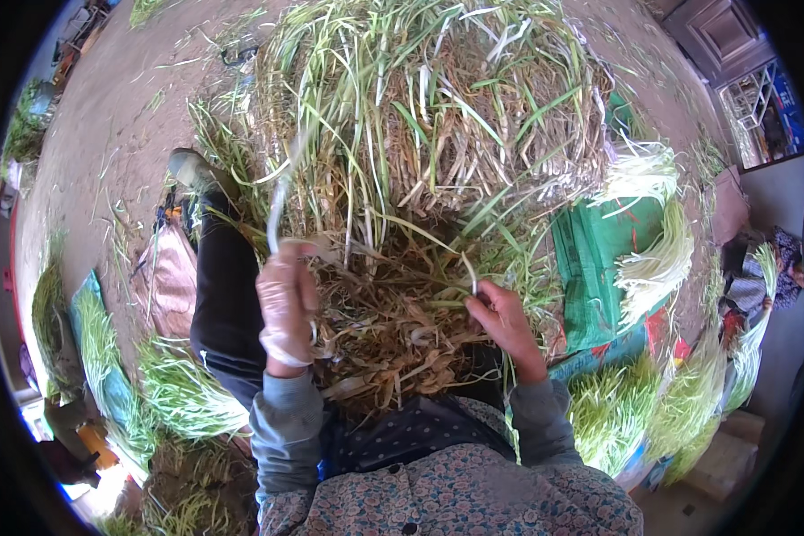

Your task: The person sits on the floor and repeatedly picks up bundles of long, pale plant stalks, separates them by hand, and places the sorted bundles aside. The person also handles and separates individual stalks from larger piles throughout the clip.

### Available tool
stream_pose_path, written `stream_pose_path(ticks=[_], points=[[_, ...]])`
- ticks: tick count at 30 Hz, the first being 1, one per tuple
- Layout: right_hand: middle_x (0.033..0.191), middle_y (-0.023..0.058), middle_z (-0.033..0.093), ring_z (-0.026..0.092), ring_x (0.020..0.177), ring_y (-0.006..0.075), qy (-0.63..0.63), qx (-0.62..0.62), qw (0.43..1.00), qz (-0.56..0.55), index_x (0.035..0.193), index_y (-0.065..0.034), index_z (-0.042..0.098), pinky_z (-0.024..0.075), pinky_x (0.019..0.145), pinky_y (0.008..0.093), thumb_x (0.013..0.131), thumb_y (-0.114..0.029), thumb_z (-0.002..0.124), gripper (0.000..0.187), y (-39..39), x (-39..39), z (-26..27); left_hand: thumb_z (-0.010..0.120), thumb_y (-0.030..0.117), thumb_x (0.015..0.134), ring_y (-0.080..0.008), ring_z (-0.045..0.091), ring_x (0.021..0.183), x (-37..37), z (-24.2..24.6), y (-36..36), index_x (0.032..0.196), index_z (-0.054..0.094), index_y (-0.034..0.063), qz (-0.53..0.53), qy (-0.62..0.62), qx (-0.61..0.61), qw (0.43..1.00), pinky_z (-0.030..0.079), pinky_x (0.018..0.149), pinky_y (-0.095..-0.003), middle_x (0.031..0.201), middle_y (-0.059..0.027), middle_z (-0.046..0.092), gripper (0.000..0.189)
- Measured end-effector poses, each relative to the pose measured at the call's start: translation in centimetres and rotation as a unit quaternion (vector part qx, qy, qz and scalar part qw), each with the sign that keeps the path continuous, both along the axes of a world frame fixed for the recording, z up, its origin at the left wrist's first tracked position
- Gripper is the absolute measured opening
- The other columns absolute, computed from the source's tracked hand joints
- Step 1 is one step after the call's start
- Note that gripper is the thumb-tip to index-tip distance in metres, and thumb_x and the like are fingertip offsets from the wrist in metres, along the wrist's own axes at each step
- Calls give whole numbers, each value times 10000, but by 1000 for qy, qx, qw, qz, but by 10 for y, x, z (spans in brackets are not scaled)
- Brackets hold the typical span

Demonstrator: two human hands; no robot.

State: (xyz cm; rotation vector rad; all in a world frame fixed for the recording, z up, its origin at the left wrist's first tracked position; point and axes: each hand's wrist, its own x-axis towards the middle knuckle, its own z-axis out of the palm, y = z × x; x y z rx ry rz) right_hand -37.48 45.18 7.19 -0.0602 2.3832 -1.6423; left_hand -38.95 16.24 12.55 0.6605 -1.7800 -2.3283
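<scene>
My left hand (pixel 287 295), in a thin clear plastic glove, is closed around a pale shoot (pixel 276 218) that points up and is blurred. My bare right hand (pixel 502 315) pinches a short whitish stalk end (pixel 470 271) between thumb and fingers. Under and between both hands, dry brown leaves and husks (pixel 409 342) cover my lap over a dark dotted apron (pixel 402 435). A large heap of long garlic-like plants (pixel 435 120), with green leaves and brown withered parts, lies just beyond my hands.
On the right, trimmed pale shoots (pixel 653 268) rest on a green woven sack (pixel 579 281). Bundles of green shoots (pixel 610 409) lie nearer. To the left are a pinkish sack (pixel 167 275) and another bundle (pixel 191 395). Another person (pixel 764 275) sits at far right holding shoots.
</scene>
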Motion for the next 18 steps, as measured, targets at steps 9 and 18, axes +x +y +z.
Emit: stream_pose_path(ticks=[9,18], points=[[642,60,592,490,418,89,271,76,958,60,897,-58,588,394,325,232,867,-151,613,101,-89,-32,44,466,256,939,-58,271,318,11,13,3,1058,547,-41,-17,-18,87,996,189,319,-219,420,43,348,330],[615,122,555,599,578,301,183,116,942,257,822,-42,527,468,495,401,814,-175,629,168,-116,0,24,511,257,914,-62,294,319,12,9,0,906,618,5,-46,-45,-18,998,208,329,-204,421,18,409,274]])
